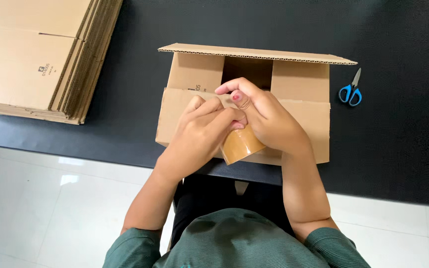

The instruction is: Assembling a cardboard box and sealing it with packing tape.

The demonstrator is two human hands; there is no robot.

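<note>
Together, left hand (pixel 199 130) and right hand (pixel 266 119) grip brown tape roll (pixel 238 145) above cardboard box (pixel 314 119).

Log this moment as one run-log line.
left hand: grips tape roll | right hand: on roll | under: cardboard box, flaps open | scissors: right, untouched

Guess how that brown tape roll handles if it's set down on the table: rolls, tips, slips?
The tape roll is round, so set on its curved side it would probably roll across the smooth black table. Laid flat it looks squat and should stay put. Its glossy surface hints at some slipperiness, though the left hand and right hand both wrap it without trouble.
</note>
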